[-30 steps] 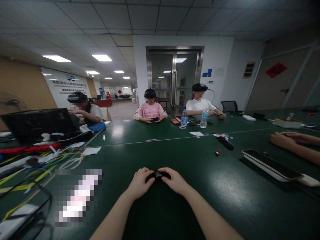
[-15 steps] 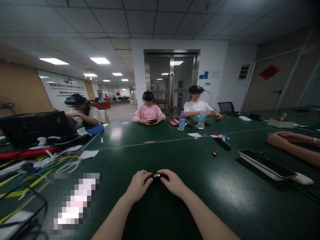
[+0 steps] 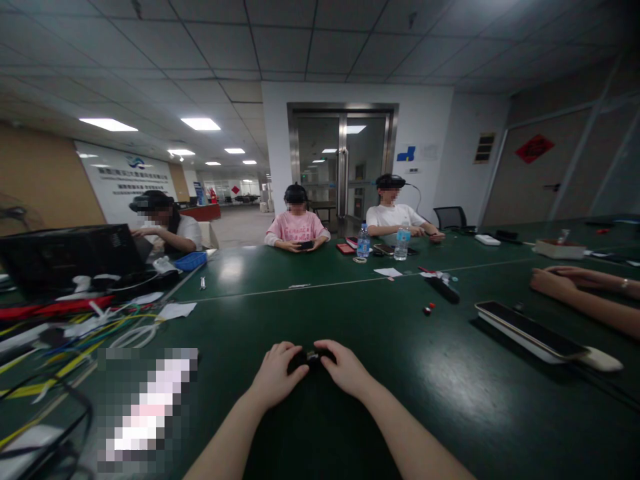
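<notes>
A small dark object (image 3: 313, 357) with a silvery middle lies between my hands, close above or on the green table (image 3: 320, 427); its kind is too small to make out. My left hand (image 3: 275, 377) has its thumb and fingers round the black left end. From the other side, my right hand (image 3: 346, 368) pinches the right end between thumb and fingers. Both forearms reach in from the bottom edge.
A phone on a white block (image 3: 533, 330) lies to the right, near another person's hands (image 3: 555, 283). Cables (image 3: 75, 360) and a pixelated item (image 3: 153, 407) are at left. Bottles (image 3: 401, 243) stand across the table, where several people sit.
My left thumb and fingers have spread a little, showing more of the object's black left end. The silvery middle looks slightly turned. My right hand stays nearly still.
</notes>
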### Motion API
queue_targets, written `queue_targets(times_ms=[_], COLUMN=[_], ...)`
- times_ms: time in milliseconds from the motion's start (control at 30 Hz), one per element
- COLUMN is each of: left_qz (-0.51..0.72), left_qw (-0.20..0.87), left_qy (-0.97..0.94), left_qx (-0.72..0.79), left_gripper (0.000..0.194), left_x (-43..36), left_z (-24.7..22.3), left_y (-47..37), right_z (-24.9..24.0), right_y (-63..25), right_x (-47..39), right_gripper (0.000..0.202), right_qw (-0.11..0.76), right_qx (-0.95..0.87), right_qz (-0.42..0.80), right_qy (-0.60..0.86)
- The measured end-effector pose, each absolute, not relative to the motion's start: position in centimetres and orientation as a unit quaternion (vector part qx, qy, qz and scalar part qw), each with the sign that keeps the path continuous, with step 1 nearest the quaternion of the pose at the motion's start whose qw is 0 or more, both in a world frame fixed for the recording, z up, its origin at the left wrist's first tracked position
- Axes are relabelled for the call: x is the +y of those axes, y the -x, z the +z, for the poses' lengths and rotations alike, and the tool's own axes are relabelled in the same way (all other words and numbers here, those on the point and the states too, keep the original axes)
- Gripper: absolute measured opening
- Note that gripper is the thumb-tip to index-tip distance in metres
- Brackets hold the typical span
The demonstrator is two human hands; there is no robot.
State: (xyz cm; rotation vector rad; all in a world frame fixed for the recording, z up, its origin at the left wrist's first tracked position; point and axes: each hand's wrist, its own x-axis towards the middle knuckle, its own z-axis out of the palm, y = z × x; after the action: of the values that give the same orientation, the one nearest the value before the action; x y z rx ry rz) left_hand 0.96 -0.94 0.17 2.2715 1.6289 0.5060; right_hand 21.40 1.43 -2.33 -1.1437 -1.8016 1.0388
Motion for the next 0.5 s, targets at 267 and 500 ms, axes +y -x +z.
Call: queue_targets(times_ms=[267,500], left_qz=[0.176,0.177], left_qw=[0.151,0.15], left_qy=[-0.787,-0.786], left_qx=[0.571,0.573], left_gripper=[0.052,0.051], left_x=[-0.8,-0.73], left_z=[0.03,-0.06], left_y=[-0.84,-0.8], right_z=[-2.41,-2.27], right_y=[-21.36,-21.18], right_x=[1.47,1.66], right_gripper=[0.037,0.035], right_qw=[0.372,0.357], right_qx=[-0.696,-0.711], right_qz=[0.408,0.379], right_qy=[0.46,0.473])
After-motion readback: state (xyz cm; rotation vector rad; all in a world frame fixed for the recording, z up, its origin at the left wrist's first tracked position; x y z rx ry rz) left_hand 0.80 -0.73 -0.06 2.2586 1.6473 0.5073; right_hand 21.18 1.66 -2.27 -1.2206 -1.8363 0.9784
